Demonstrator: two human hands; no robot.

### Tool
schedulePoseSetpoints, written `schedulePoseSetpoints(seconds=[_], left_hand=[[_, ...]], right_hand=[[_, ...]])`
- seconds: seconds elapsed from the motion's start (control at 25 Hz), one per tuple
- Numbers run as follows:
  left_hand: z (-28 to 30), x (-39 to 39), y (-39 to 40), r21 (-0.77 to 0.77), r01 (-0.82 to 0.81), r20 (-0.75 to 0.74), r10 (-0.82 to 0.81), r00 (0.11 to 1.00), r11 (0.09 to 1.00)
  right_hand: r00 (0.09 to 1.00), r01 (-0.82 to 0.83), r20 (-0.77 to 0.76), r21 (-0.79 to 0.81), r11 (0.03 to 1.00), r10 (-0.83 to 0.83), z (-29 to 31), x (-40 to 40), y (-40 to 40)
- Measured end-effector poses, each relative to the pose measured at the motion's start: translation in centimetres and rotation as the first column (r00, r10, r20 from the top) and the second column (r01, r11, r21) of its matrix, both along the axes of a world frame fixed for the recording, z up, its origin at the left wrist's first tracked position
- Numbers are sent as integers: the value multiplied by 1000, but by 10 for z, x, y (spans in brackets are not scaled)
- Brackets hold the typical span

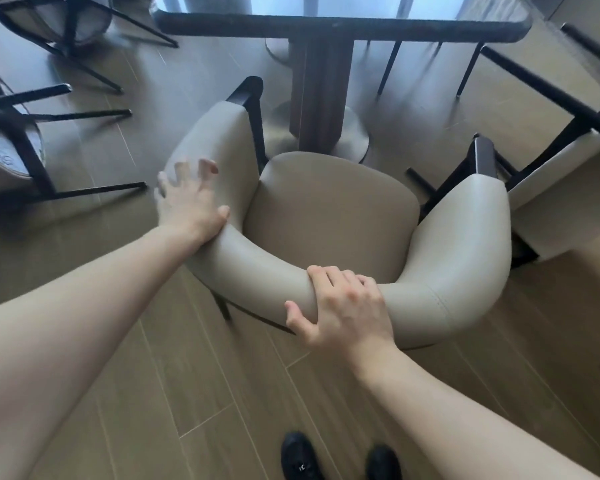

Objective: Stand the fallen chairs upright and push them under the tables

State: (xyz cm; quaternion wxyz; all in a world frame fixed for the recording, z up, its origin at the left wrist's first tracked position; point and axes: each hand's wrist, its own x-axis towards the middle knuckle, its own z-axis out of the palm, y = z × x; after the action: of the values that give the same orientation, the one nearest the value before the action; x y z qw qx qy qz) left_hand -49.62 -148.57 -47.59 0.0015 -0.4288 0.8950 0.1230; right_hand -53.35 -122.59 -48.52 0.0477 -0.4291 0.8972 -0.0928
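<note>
The dark rectangular table with a thick central pedestal stands straight ahead. The beige upholstered armchair with a curved backrest and black metal legs already stands upright in front of it, seat toward the pedestal. The front of the seat is near the round base of the pedestal but not yet under the top, so the step in hand is, I judge, the push.

To do this well, both hands should press forward evenly, so that the chair slides straight and does not turn. The armrest tips must pass below the table edge, and the front legs should go on each side of the pedestal base. A slow, low push is better on this smooth wooden plank floor, because the legs could catch on a joint.

To the right, a fallen beige chair with black legs lies on its side, very close to the right armrest; it may touch, I cannot tell. Two more overturned chairs with dark frames lie at the left, well apart.

Both arms reach forward and down, almost straight. The right hand grips the middle of the backrest, fingers curled over the top and thumb on the outer face. The left hand rests on the left armrest, fingers spread and a little blurred, thumb hooked on the inner side.
</note>
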Motion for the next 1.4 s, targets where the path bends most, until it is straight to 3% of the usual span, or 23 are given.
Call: schedulePoseSetpoints(seconds=[0.04,0.12,0.24,0.4,0.52,0.72,1.0,1.2,1.4], left_hand=[[1,0,12,-28,164,-25,-165,986,986],[2,3,40,57,480,-45,-478,877,876],[7,18,76,142,680,108,-694,712,720],[22,36,74,137,758,244,-763,598,638],[27,41,83,107,780,321,-764,560,617],[9,37,83,42,756,339,-721,604,653],[3,22,60,64,894,305,-861,406,444],[3,15,57,96,879,233,-869,436,466],[3,22,63,14,863,218,-844,490,505]], right_hand=[[1000,-1,-5,4,1000,1,0,-1,0],[1000,-2,-15,3,1000,2,-1,-1,1],[1000,9,-28,0,1000,-9,1,1,-1],[987,-121,117,126,985,106,10,-14,12],[985,-175,48,271,946,168,17,-30,55],[986,-167,8,208,964,169,3,-32,65],[938,-297,-146,136,945,316,-2,-48,64],[916,-348,-182,88,933,359,-2,-49,63],[911,-354,-182,117,928,370,1,-47,67]])
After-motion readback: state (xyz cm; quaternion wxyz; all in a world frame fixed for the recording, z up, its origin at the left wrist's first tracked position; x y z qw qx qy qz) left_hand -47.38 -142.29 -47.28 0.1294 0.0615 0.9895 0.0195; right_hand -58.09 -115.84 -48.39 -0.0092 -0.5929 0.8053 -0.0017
